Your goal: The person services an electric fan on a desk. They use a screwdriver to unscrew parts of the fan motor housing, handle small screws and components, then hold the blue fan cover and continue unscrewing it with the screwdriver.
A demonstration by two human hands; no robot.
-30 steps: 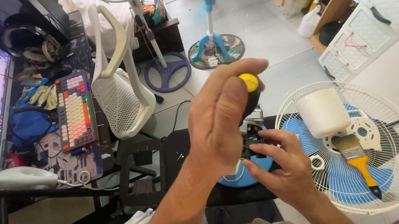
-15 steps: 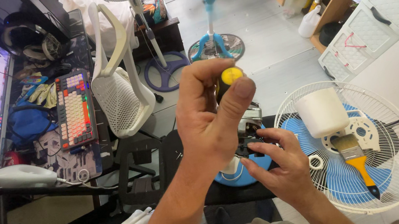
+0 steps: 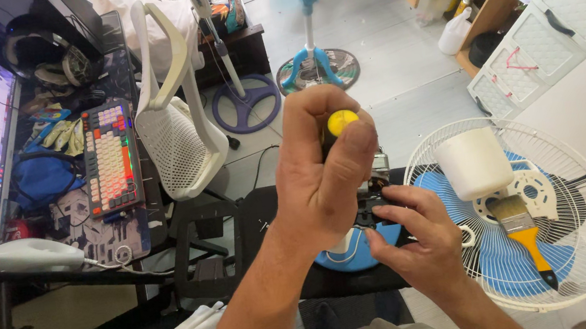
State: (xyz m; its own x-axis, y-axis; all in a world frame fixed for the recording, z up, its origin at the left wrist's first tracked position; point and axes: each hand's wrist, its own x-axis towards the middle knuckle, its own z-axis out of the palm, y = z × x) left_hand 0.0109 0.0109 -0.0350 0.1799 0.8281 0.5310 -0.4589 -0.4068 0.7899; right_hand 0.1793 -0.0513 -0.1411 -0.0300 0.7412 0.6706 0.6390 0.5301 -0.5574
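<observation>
While my left hand (image 3: pixel 325 175) is fisted tight round the yellow-capped screwdriver (image 3: pixel 339 124), held upright over the fan motor (image 3: pixel 375 189), my right hand (image 3: pixel 414 235) pinches the motor, fingers half curled.

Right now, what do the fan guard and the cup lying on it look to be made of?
Fan guard: thin white wire, probably painted or coated metal, judging by the fine radial spokes. Cup: looks like matte white plastic, opaque with smooth walls.
</observation>
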